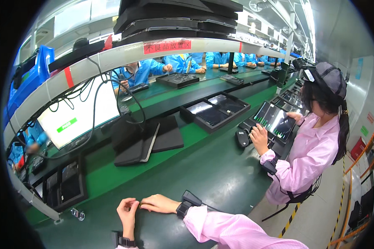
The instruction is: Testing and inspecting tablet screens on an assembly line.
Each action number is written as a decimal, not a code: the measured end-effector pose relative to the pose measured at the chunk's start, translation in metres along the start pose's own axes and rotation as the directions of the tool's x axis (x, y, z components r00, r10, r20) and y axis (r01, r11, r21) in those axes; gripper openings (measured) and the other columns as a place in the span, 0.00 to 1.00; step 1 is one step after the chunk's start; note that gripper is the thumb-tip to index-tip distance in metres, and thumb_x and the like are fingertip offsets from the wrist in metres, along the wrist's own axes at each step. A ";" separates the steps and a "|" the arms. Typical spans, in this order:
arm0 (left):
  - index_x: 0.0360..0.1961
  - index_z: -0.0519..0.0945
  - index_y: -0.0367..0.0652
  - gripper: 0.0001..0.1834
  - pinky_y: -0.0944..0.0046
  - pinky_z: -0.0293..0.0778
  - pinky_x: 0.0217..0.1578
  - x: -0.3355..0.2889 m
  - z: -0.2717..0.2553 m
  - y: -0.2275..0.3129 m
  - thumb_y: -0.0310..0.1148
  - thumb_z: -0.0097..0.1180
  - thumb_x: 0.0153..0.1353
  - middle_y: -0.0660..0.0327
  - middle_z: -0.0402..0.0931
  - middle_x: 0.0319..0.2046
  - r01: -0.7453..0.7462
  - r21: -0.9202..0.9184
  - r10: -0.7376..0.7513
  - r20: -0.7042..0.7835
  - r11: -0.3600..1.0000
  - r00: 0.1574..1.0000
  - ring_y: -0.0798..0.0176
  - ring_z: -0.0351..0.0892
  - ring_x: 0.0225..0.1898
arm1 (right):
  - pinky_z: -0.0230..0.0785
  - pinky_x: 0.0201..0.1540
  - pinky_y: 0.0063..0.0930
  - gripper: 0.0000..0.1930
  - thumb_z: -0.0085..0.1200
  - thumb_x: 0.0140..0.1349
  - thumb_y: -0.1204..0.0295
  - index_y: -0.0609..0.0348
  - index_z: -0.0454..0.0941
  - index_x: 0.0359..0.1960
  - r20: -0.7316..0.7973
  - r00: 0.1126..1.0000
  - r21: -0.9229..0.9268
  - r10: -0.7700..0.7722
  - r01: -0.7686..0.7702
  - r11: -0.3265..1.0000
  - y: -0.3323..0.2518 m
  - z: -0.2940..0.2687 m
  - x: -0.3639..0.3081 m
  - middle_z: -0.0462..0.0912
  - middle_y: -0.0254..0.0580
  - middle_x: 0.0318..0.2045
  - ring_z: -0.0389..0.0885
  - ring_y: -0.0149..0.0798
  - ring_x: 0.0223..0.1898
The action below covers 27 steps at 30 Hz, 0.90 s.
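Observation:
Over the green bench top (183, 174), my left hand (128, 208) and my right hand (161, 204) meet, fingertips together. Both are closed in a pinch around a tiny dark and yellowish piece (140, 204), too small to name. My right fingers reach across from the right and partly cover it. Each wrist carries a black strap; the right one holds a black box-shaped device (190, 202). Left of my left hand, a small clear and dark object (77, 214) lies on the bench near the shelf post.
Black foam sheets (147, 143) lie beyond my hands. Black trays (215, 111) hold dark panels; another tray (64, 184) stands left, below a lit monitor (81, 114). On the right a co-worker in pink (311, 133) handles a panel. A shelf rail (133, 49) with cables crosses above.

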<state>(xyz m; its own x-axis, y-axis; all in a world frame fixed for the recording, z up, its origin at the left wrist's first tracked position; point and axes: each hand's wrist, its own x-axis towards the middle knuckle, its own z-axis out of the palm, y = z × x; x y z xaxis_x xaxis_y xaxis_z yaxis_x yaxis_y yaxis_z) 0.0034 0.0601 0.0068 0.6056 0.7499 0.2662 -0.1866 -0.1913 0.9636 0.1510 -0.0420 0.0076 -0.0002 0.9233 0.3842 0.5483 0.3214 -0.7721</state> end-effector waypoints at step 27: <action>0.25 0.75 0.39 0.03 0.63 0.65 0.34 0.140 0.246 0.026 0.25 0.56 0.54 0.61 0.72 0.25 -0.515 0.406 0.615 -0.164 0.755 0.772 0.62 0.68 0.30 | 0.72 0.30 0.25 0.10 0.43 0.66 0.74 0.65 0.71 0.46 -0.916 0.325 0.141 0.236 -0.292 0.946 0.058 -0.161 -0.138 0.80 0.42 0.23 0.79 0.33 0.25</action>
<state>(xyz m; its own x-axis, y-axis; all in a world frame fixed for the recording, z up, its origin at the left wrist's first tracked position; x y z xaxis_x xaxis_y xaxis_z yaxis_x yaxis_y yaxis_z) 0.2741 0.0044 0.0751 0.2257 0.5648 0.7938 -0.1387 -0.7879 0.6000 0.3176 -0.1850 -0.0083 0.8952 0.1837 0.4060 0.4012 0.0644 -0.9137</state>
